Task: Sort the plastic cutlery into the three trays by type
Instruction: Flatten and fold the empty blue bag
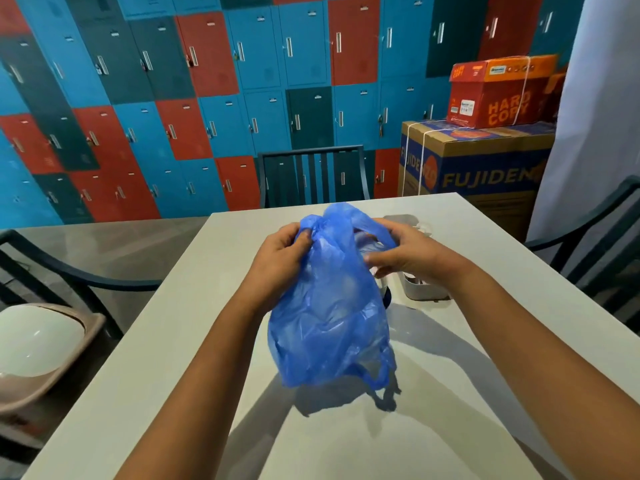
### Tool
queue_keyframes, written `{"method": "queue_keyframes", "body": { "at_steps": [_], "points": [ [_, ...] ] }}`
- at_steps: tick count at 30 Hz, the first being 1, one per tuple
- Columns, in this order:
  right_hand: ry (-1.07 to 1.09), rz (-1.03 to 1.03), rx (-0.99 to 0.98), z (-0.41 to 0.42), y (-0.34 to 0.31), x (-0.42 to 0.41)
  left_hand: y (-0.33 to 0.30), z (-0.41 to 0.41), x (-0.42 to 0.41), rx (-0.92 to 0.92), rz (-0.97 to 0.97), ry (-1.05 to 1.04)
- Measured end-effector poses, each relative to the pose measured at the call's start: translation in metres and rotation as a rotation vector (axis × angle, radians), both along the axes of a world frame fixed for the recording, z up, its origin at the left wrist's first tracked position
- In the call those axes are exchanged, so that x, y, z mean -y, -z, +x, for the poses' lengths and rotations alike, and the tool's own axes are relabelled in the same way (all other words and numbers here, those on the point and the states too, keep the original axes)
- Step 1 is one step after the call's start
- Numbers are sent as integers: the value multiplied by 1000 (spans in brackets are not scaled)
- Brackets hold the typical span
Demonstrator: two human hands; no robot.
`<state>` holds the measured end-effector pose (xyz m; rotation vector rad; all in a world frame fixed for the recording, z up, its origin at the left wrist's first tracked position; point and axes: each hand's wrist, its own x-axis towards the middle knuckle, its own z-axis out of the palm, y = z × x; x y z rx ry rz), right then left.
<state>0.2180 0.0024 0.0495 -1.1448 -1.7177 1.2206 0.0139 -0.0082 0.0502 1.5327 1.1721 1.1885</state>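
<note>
White table [173, 358]; grey trays [424, 289]

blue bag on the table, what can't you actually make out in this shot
Head view only:
- Contents of the blue bag: the crumpled film shows only pale shapes, and no cutlery can be told.
- Grey tray: mostly hidden behind the right hand and the bag; its contents and the number of trays are unclear.
- Left hand: its fingertips are buried in the bag's top.
- Bin: cut off by the left edge.
</note>
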Motion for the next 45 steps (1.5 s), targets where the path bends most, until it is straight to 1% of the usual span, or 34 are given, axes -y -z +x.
{"method": "queue_keyframes", "body": {
  "at_steps": [2, 3, 5, 7, 8, 10, 12, 14, 16, 17, 19, 20, 21, 22, 23, 25, 26, 27, 29, 31, 33, 34, 35, 36, 38, 39, 40, 41, 43, 44, 45],
  "points": [
    [172, 27, -138, -3, -2, -2, 4, 0, -4, -61, 24, -43],
    [262, 21, -233, -2, -3, -4, 5, -1, -5, -94, 59, -105],
    [425, -13, -484, 4, -6, -8, 6, -6, -10, -125, 140, -289],
    [545, -101, -696, 15, -8, -10, 10, -16, -16, -45, 181, -457],
    [587, -144, -717, 20, -7, -11, 12, -19, -18, 23, 180, -502],
    [638, -169, -644, 26, -3, -13, 16, -22, -21, 136, 167, -533],
    [618, -131, -525, 27, -1, -12, 18, -20, -22, 138, 183, -550],
    [555, -69, -387, 25, -4, -6, 17, -18, -22, 79, 212, -540],
    [521, 29, -271, 29, -5, -9, 13, -16, -20, -18, 243, -459],
    [543, 121, -172, 30, -3, -13, 11, -14, -18, -81, 264, -400],
    [661, 292, 71, 29, -2, -17, 7, -9, -14, -187, 296, -279],
    [708, 361, 145, 25, -3, -16, 5, -5, -12, -226, 292, -220],
    [689, 409, 175, 19, -6, -13, 3, 0, -8, -253, 274, -154],
    [593, 413, 159, 13, -10, -9, 0, 5, -4, -270, 252, -85],
    [438, 367, 136, 6, -13, -5, -3, 10, 0, -278, 245, -20],
    [119, 225, 199, -7, -19, 6, -7, 17, 7, -287, 283, 62],
    [21, 192, 230, -11, -20, 9, -8, 19, 9, -301, 315, 73],
    [-13, 187, 208, -14, -19, 10, -7, 18, 9, -320, 346, 74],
    [67, 238, 63, -14, -19, 9, -5, 12, 6, -347, 330, 59],
    [228, 283, -70, -8, -22, 5, -1, -1, 2, -401, 174, 55],
    [369, 254, -155, -1, -24, 3, 4, -16, -3, -465, -5, 98],
    [422, 226, -189, 4, -24, 0, 8, -21, -6, -457, -51, 123],
    [471, 198, -218, 8, -24, -2, 10, -25, -8, -416, -42, 116],
    [517, 180, -250, 12, -24, -5, 9, -27, -9, -327, -22, 69],
    [636, 168, -281, 20, -23, -10, 7, -29, -12, -72, -10, -91],
    [713, 171, -247, 22, -22, -12, 5, -30, -13, 65, -19, -153],
    [798, 192, -171, 23, -20, -14, 3, -30, -15, 159, -25, -198],
    [876, 237, -48, 24, -17, -15, 2, -29, -14, 190, -23, -226],
    [940, 389, 247, 18, -14, -12, -1, -23, -13, 136, 9, -226],
    [913, 481, 342, 13, -15, -10, -4, -19, -11, 86, 38, -193],
    [852, 560, 388, 6, -19, -5, -7, -15, -8, 42, 69, -142]
  ]
}}
